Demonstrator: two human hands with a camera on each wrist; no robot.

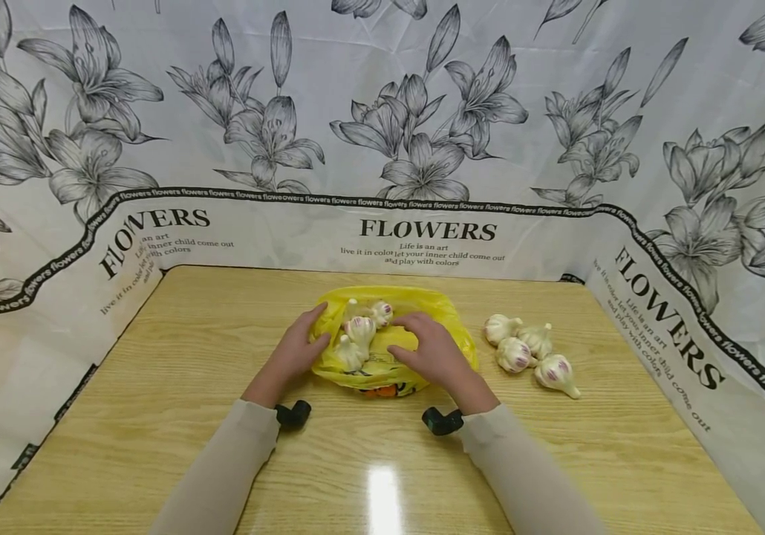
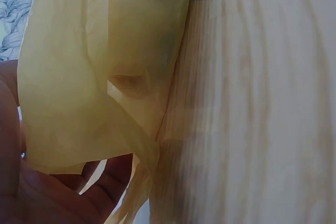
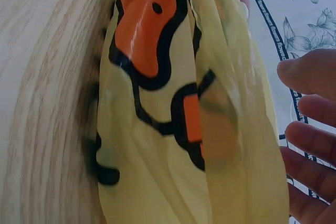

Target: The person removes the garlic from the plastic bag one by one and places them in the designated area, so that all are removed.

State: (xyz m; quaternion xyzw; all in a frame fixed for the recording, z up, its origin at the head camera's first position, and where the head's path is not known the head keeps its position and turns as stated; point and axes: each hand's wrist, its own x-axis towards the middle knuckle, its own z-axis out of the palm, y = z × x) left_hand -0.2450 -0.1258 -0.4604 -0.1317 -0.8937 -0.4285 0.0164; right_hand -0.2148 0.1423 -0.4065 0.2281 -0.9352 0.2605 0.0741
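A yellow plastic bag (image 1: 422, 301) lies spread on the table with its mouth facing up, and several garlic bulbs (image 1: 360, 328) sit in its left half. At the bag's left rim is my left hand (image 1: 292, 345), thumb and fingers apart; in the left wrist view its fingers (image 2: 107, 184) touch the yellow film from behind. My right hand (image 1: 432, 348) reaches over the bag's right side with spread, slightly bent fingers and nothing between them. In the right wrist view its fingers (image 3: 310, 135) stand beside the printed bag side (image 3: 152, 103).
To the right of the bag, several more garlic bulbs (image 1: 515, 355) lie in a loose cluster on the wooden table (image 1: 222, 319). White fabric (image 1: 422, 238) printed with flowers and lettering walls the table at the back and both sides. Each wrist carries a dark mount (image 1: 443, 421).
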